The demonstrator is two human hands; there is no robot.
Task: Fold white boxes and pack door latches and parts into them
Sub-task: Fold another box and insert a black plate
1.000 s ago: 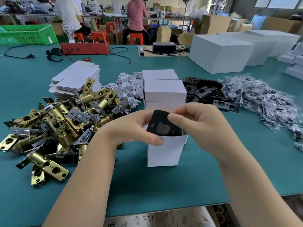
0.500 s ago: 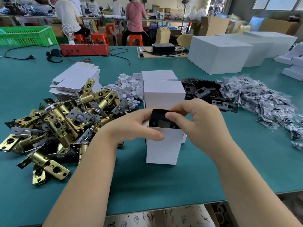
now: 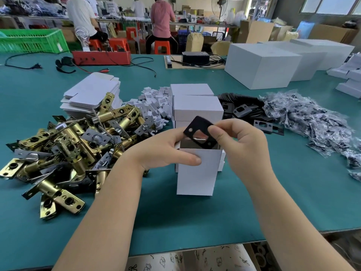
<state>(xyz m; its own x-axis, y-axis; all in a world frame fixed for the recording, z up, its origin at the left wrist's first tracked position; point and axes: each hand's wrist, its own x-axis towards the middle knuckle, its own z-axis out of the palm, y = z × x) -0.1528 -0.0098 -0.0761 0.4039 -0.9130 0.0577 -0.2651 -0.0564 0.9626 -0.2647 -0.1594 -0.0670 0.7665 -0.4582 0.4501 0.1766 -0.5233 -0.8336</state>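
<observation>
An open white box [image 3: 197, 173] stands upright on the green table [image 3: 263, 202]. My left hand [image 3: 166, 149] grips its left side, thumb across the front panel. My right hand [image 3: 242, 145] pinches a black strike plate [image 3: 199, 132], tilted, with its lower edge at the box's open top. A heap of brass door latches [image 3: 66, 145] lies to the left. Closed white boxes [image 3: 197, 108] stand just behind the open one. Flat box blanks [image 3: 91, 94] are stacked at the back left.
Small white card inserts [image 3: 154, 106] lie behind the latches. More black plates [image 3: 246, 110] and bagged parts [image 3: 312, 122] spread to the right. Big white cartons [image 3: 261, 65] stand at the back right, a red tray [image 3: 101, 57] and cables at the back. People sit beyond the table.
My right hand has lifted the black plate back up out of the box mouth and tilted it. The left hand has kept its hold on the box.
</observation>
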